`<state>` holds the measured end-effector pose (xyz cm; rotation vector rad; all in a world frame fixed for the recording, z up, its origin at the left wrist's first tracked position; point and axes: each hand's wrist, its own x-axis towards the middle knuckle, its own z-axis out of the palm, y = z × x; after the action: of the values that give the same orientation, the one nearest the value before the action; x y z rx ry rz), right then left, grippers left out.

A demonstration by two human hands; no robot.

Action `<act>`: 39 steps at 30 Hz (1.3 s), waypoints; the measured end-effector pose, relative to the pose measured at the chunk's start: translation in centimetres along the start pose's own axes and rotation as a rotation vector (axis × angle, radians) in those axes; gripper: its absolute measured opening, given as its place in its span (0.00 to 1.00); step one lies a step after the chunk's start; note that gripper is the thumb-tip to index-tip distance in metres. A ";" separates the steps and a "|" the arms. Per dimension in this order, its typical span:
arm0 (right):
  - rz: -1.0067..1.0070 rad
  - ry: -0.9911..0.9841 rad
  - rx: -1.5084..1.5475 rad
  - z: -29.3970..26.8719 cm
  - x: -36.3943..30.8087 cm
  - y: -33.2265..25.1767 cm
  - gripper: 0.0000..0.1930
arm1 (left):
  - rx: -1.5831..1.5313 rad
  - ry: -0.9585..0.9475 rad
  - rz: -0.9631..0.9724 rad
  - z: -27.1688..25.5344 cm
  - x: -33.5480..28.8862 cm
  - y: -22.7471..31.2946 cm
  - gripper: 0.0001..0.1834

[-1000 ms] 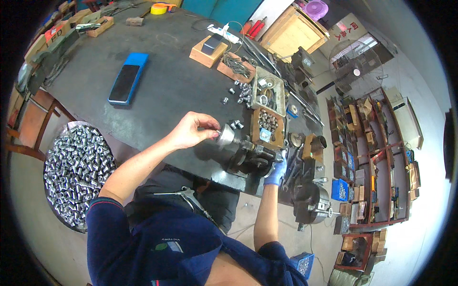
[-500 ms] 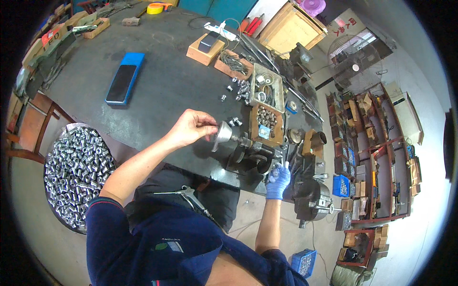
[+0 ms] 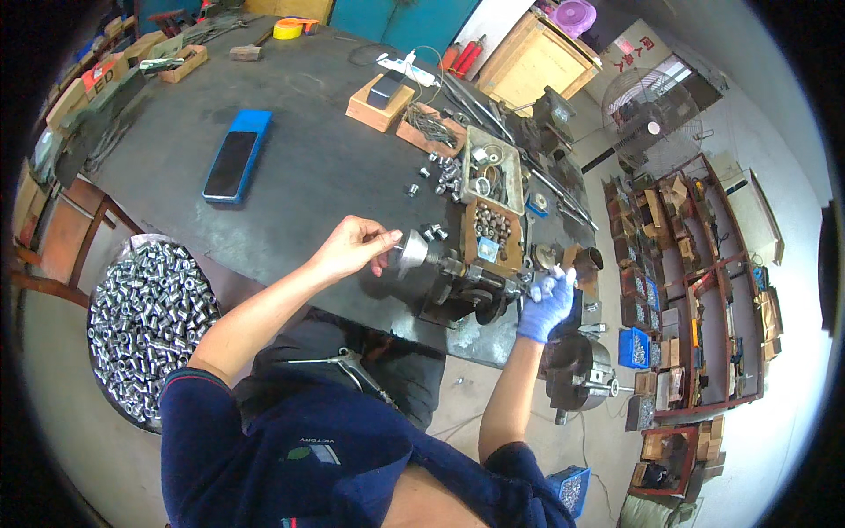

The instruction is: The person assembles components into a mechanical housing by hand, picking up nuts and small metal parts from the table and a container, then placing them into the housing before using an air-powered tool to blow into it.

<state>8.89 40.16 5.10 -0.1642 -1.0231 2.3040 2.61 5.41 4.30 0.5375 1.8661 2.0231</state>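
My left hand (image 3: 350, 249) is bare, thumb and fingers pinched together at the face of a cone-shaped metal head (image 3: 411, 253). Whatever lies between those fingertips is too small to make out. The cone sits on the end of a dark bench fixture (image 3: 471, 290) with a round wheel, at the table's front edge. My right hand (image 3: 547, 306), in a light blue glove, is raised just right of the fixture, its fingers partly bent and blurred. Behind the cone lie several small shiny metal fittings (image 3: 433, 232).
A wooden box of fittings (image 3: 519, 255) and a pale tray (image 3: 515, 201) stand behind the fixture. A bench vise (image 3: 576, 370) is at the right. A large container of metal fittings (image 3: 150, 330) stands at the left, and an air blow gun (image 3: 348, 361) lies on my lap.
My right hand has moved right and up, away from the fixture's right end. The left stays at the cone, its fingertips slightly shifted. The whole view has tilted a little.
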 end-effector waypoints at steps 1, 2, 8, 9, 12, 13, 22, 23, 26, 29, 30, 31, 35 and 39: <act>0.000 -0.016 0.047 0.5 -1.7 -0.8 0.18 | -0.004 0.004 -0.010 0.0 -0.2 0.1 0.22; -0.021 -0.006 0.002 0.6 -3.1 -1.2 0.20 | -0.009 0.011 -0.019 0.0 -0.3 0.2 0.22; 0.185 0.052 -0.052 -4.7 -7.2 0.3 0.20 | -0.054 0.034 -0.022 0.3 -0.3 0.2 0.22; 0.226 0.139 -0.099 -5.8 -6.8 1.3 0.20 | -0.046 0.037 -0.023 0.2 -0.3 0.3 0.22; 0.313 0.102 -0.148 -8.0 -4.0 4.0 0.15 | -0.051 0.030 -0.030 0.0 -0.4 0.6 0.20; 0.264 0.159 -0.183 -7.0 -2.7 5.2 0.15 | -0.016 0.044 -0.023 -0.3 -0.6 0.7 0.19; 0.019 0.051 -0.069 -1.0 2.3 1.9 0.15 | 0.661 0.496 -0.087 -12.9 -13.3 0.1 0.16; -0.053 0.031 -0.094 -0.1 0.9 1.1 0.16 | 0.672 0.592 -0.090 -14.2 -15.8 -0.4 0.17; -0.115 -0.021 -0.048 0.0 -3.0 -0.8 0.17 | 1.325 0.656 -0.290 -18.0 -23.3 -1.1 0.14; -0.193 -0.040 -0.131 -0.9 -6.9 -1.2 0.18 | 1.608 0.703 -0.377 -18.3 -25.5 -1.2 0.14; -0.108 -0.046 -0.116 -2.5 -7.6 -0.9 0.18 | 1.501 0.723 -0.389 -17.8 -24.5 -0.9 0.13; -0.031 -0.057 -0.102 -4.3 -8.0 -0.4 0.18 | 1.389 0.744 -0.393 -16.3 -21.9 0.2 0.13; 0.083 0.303 -0.259 -7.0 -7.4 3.9 0.16 | 1.235 0.489 -0.100 -9.9 -9.6 0.1 0.15; 0.144 0.333 -0.187 -5.7 -4.2 5.3 0.13 | 1.181 0.177 0.078 -1.4 3.1 -2.2 0.21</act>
<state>11.70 38.58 -3.17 -0.6931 -1.0769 2.2027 -0.77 5.87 2.14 0.6945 3.0597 0.7930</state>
